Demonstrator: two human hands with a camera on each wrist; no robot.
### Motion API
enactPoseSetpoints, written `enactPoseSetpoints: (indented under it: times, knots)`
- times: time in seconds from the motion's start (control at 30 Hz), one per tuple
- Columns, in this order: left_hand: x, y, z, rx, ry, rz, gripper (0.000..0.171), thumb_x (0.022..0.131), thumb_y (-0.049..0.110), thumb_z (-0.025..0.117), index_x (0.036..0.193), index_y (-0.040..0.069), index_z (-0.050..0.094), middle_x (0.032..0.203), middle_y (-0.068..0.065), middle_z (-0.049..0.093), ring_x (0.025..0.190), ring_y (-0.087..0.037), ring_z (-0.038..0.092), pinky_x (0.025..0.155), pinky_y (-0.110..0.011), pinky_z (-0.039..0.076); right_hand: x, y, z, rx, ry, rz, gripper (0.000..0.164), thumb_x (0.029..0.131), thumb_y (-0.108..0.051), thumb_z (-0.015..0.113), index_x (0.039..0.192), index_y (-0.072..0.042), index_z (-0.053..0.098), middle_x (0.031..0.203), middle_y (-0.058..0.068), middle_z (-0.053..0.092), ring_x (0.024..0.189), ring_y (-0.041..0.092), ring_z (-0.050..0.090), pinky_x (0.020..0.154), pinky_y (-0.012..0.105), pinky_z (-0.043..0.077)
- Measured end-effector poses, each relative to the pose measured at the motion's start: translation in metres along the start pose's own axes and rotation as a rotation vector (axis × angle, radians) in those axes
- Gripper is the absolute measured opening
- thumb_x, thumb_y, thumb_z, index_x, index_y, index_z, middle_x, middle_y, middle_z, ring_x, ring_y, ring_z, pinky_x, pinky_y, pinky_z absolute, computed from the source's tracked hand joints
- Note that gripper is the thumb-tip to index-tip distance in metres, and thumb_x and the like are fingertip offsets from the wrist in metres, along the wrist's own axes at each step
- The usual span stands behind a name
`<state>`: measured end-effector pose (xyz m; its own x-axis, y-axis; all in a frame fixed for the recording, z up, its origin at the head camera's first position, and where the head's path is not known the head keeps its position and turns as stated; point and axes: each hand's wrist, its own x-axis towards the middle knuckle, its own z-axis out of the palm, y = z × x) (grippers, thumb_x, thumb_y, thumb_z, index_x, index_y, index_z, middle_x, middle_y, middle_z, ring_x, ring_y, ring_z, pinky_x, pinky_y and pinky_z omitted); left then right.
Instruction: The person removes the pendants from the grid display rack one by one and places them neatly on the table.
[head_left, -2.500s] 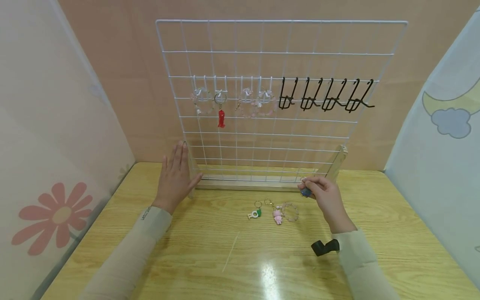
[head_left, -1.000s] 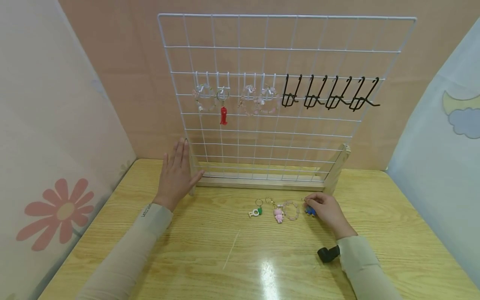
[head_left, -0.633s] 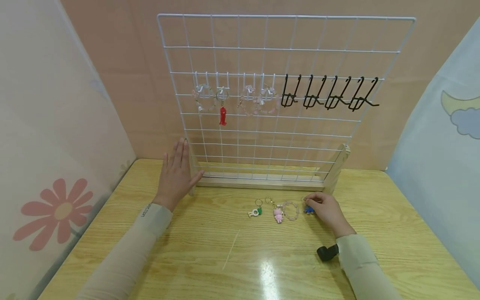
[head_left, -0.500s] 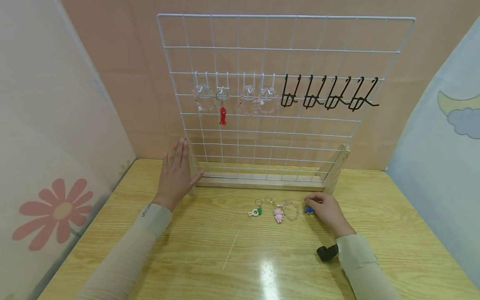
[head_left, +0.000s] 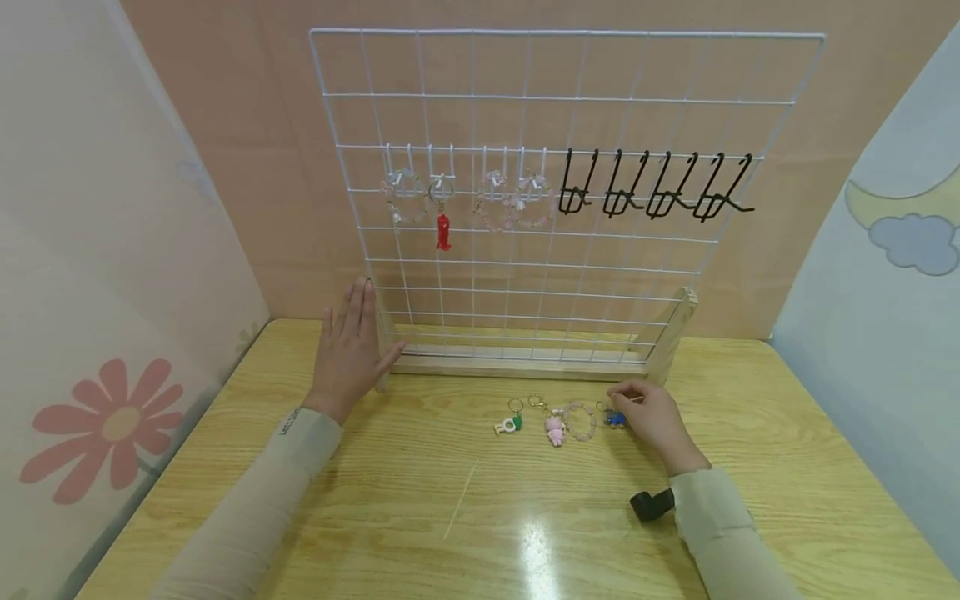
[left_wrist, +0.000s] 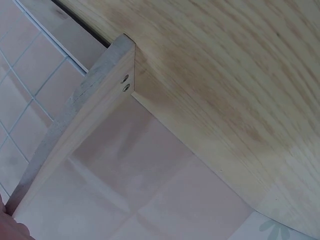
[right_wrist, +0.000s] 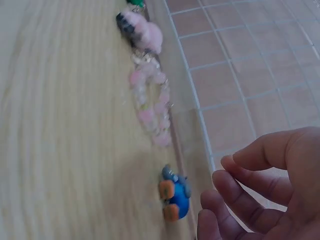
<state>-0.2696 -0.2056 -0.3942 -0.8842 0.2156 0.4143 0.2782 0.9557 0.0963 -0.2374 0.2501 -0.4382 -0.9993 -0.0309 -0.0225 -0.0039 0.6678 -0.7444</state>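
My left hand [head_left: 347, 358] rests with straight fingers against the wooden left upright [left_wrist: 82, 110] of the white wire grid rack [head_left: 525, 315]. In the left wrist view only its fingertips [left_wrist: 12, 227] show, at the post's end. The right hand [head_left: 660, 421] hovers by a blue keychain figure [head_left: 616, 418] on the table. Its fingers are loosely bent with nothing between them in the right wrist view, and the blue figure [right_wrist: 176, 200] lies just apart from them. Left of it lie a beaded bracelet [head_left: 592, 425], a pink figure keychain [head_left: 554, 430] and a green-and-white keychain [head_left: 512, 425].
White hooks on the rack carry clear-pink bracelets [head_left: 495, 215] and a red keychain [head_left: 443, 232]. Several black hooks [head_left: 619, 202] hang bare at the right. The rack's wooden base [head_left: 517, 365] stands behind the keychains. Patterned side panels flank the wooden table [head_left: 420, 500].
The right hand lowered the blue keychain from beside the rack's base onto the table, right of the bracelet, and let it go. My left hand has stayed at the upright.
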Motion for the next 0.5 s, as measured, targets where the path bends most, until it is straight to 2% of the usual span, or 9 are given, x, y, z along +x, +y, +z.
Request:
enactPoseSetpoints:
  times: [0.17, 0.37, 0.5]
  knots:
    - [0.0, 0.0, 0.001, 0.013, 0.004, 0.01, 0.103, 0.1, 0.05, 0.058, 0.16, -0.002, -0.007, 0.169, -0.016, -0.008, 0.155, -0.037, 0.005, 0.121, -0.063, 0.01, -0.001, -0.016, 0.001, 0.033, 0.028, -0.055, 0.028, 0.104, -0.017, 0.057, 0.12, 0.003, 0.066, 0.112, 0.018, 0.067, 0.097, 0.03, 0.063, 0.074, 0.033, 0.052]
    - [0.0, -0.001, 0.002, 0.008, 0.004, 0.013, 0.103, 0.1, 0.05, 0.058, 0.16, -0.001, -0.008, 0.169, -0.016, -0.009, 0.156, -0.034, -0.001, 0.121, -0.061, 0.006, 0.0, -0.041, 0.004, 0.193, 0.035, -0.113, 0.031, 0.105, -0.02, 0.057, 0.123, 0.004, 0.063, 0.112, 0.023, 0.066, 0.095, 0.034, 0.064, 0.077, 0.035, 0.057]
    - [0.0, -0.001, 0.002, 0.02, 0.007, 0.012, 0.104, 0.099, 0.049, 0.059, 0.16, -0.001, -0.009, 0.169, -0.016, -0.009, 0.156, -0.036, 0.002, 0.121, -0.063, 0.009, 0.0, -0.06, 0.005, 0.259, 0.054, -0.14, 0.033, 0.105, -0.024, 0.056, 0.123, 0.002, 0.063, 0.111, 0.021, 0.066, 0.092, 0.027, 0.064, 0.076, 0.029, 0.057]
